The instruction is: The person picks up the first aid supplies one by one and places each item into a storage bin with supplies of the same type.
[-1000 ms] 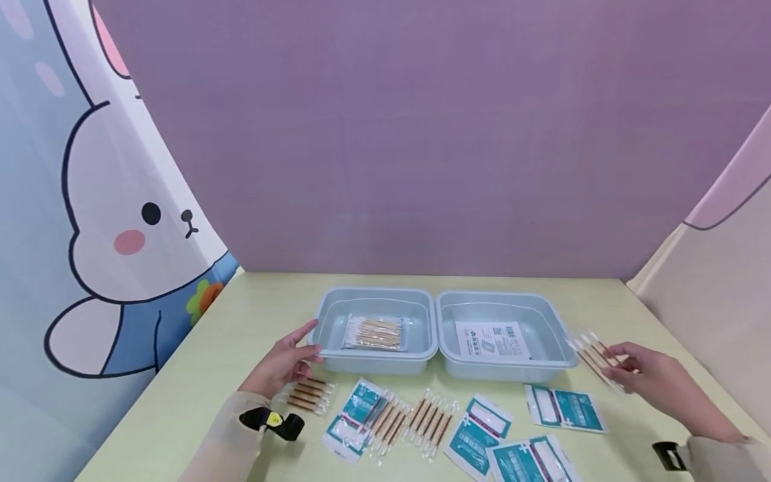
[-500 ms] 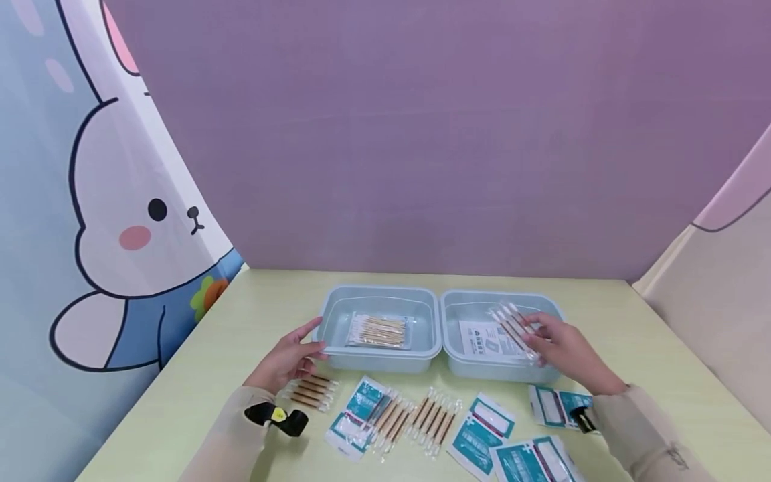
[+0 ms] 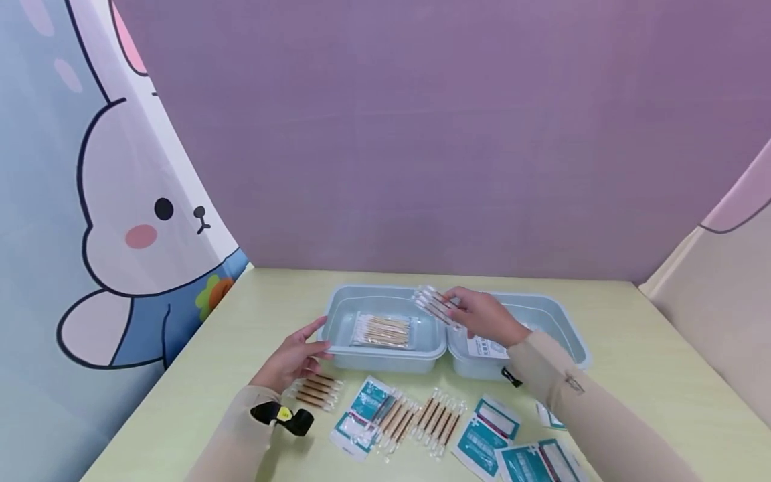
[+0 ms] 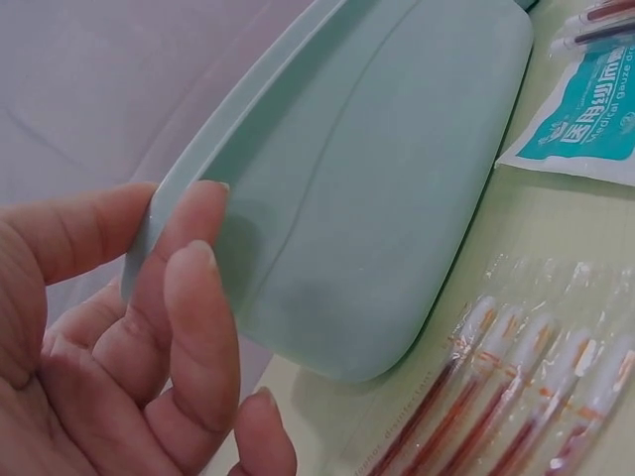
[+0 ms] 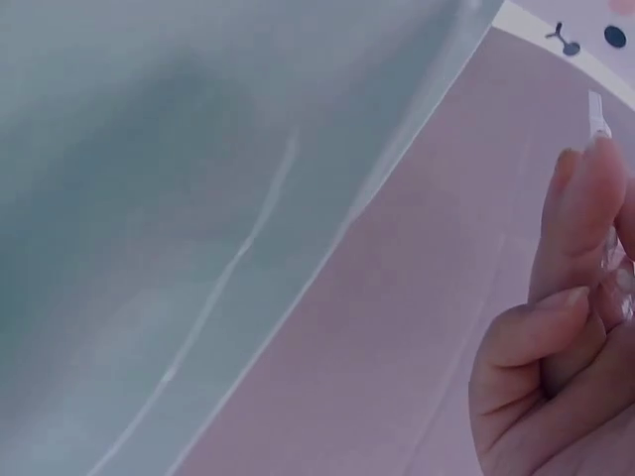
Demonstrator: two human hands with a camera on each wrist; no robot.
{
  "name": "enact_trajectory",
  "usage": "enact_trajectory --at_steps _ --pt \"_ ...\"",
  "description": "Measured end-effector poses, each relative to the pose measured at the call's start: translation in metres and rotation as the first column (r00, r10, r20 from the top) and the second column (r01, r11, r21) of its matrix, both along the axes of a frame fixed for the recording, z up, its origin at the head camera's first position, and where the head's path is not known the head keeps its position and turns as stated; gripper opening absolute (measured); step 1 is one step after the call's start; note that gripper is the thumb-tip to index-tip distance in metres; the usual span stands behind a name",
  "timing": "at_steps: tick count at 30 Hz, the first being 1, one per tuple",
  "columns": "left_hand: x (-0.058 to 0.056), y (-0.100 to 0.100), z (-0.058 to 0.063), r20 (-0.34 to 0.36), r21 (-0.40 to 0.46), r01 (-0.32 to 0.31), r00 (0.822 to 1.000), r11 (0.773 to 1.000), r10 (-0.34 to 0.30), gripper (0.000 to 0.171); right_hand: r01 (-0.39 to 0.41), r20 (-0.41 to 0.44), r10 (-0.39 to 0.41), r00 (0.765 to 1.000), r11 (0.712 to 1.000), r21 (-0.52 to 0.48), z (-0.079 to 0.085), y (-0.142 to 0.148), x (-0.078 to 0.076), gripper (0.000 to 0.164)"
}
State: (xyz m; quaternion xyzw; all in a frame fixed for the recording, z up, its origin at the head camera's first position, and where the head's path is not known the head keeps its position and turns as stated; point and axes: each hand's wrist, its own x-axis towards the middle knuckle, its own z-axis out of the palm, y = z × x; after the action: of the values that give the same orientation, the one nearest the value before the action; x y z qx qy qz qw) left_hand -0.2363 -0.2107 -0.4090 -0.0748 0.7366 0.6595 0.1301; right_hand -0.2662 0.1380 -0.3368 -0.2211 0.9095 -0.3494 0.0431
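Although its clear wrap catches the light, I can easily make out the swab pack [image 3: 434, 306]: it is up off the tabletop [image 3: 277, 294], at the right end of the left tray [image 3: 385, 363], near where the two trays meet. Its brown sticks slant, white tips up and to the left. The right hand [image 3: 484, 316] pinches the near end between thumb and fingers. The left hand [image 3: 291, 360] grips the left tray's rim at its near left corner, fingers on both sides of the edge.

In that tray lies a bag of pale swabs [image 3: 383, 333]. The right tray [image 3: 579, 340] stands just beside it, a printed label [image 3: 486, 348] inside; the right sleeve [image 3: 593, 402] crosses over it and hides part.

Nearer me on the tabletop, one brown-swab pack [image 3: 318, 391] sits just by the left hand. A second [image 3: 395, 423] overlaps a teal gauze packet [image 3: 352, 428], and a third [image 3: 438, 422] lies next to it. Farther right come two more packets [image 3: 485, 436], touching or nearly so, and another [image 3: 549, 416], mostly behind the sleeve. A purple backdrop [image 3: 409, 134] rises behind, with a rabbit cloth [image 3: 108, 261] at the left.
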Motion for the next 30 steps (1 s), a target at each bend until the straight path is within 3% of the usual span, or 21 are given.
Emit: enact_trajectory --at_steps 5,14,22,26,30 --pt "0.000 0.000 -0.001 -0.005 0.022 0.004 1.000 1.000 -0.004 0.061 -0.050 -0.007 0.051 0.999 0.996 0.072 0.008 -0.035 -0.014 0.029" --pt "0.000 -0.001 -0.002 -0.001 0.017 -0.014 1.000 1.000 0.014 0.059 -0.047 0.025 0.043 0.999 0.985 0.164 0.012 -0.073 -0.038 0.033" --pt "0.007 -0.012 0.000 -0.010 0.012 -0.001 1.000 1.000 0.001 0.059 -0.070 0.120 0.048 0.992 0.979 0.191 0.001 -0.100 -0.058 0.037" --pt "0.010 -0.012 0.003 -0.010 0.007 -0.015 1.000 1.000 0.016 0.058 -0.115 0.147 0.079 0.986 0.960 0.255 -0.001 -0.107 -0.061 0.037" --pt "0.007 -0.010 0.003 -0.010 -0.010 -0.002 1.000 1.000 0.002 0.058 -0.102 0.172 0.046 0.984 0.937 0.333 0.001 -0.111 -0.062 0.036"
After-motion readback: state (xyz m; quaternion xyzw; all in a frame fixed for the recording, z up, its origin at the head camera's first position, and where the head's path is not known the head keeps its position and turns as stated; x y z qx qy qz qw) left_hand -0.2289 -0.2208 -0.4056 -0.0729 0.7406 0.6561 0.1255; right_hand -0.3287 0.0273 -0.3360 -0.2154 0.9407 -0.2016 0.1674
